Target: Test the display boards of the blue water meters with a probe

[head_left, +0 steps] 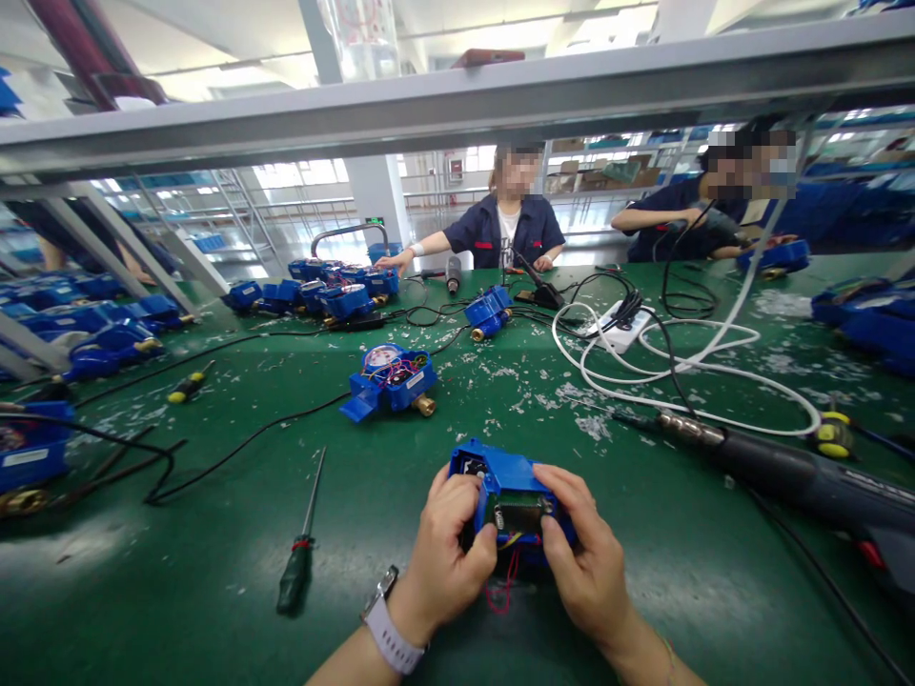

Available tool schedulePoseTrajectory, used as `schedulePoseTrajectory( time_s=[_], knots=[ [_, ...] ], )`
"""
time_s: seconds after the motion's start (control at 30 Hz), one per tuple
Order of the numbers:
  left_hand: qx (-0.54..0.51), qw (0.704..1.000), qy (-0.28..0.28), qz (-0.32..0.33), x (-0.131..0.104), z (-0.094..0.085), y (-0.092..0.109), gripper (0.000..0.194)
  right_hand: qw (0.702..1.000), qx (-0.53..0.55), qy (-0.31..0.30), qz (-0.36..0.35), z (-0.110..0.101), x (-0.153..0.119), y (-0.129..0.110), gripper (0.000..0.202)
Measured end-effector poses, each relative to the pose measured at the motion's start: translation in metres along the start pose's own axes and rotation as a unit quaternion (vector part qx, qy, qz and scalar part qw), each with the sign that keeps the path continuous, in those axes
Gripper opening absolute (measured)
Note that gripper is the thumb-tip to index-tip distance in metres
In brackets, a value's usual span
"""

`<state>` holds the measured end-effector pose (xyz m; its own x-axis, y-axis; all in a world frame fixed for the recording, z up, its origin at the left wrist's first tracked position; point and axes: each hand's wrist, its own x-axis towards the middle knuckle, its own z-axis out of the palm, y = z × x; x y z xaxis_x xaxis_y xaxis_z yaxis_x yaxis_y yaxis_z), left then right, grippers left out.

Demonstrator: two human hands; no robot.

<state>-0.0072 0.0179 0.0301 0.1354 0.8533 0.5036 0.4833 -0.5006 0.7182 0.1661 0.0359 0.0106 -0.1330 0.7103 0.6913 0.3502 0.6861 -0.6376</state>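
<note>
A blue meter (511,495) is held just above the green table (357,591), gripped from both sides: the left hand (443,553) is closed on its left edge, the right hand (586,562) on its right, thumbs pressed by the circuit board (520,514)

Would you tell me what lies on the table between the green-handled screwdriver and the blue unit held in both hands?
Only bare green mat between the screwdriver and the blue unit, in the head view.
</note>
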Motion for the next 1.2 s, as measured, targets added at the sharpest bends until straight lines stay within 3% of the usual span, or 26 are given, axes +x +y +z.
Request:
schedulePoseTrajectory(
  time_s=[0.47, 1.2],
  knots=[
    [0.029, 0.999, -0.011, 0.021, -0.0047, -0.0005, 0.0015, 0.018, 1.000, -0.015, 0.005, -0.011, 0.0028, -0.0022, 0.0037, 0.038],
    [-0.115, 0.989, -0.021, -0.087, 0.0037, -0.0049, -0.0011, 0.038, 0.999, 0.037, -0.032, -0.001, 0.0003, -0.0037, 0.0065, 0.036]
  ],
)
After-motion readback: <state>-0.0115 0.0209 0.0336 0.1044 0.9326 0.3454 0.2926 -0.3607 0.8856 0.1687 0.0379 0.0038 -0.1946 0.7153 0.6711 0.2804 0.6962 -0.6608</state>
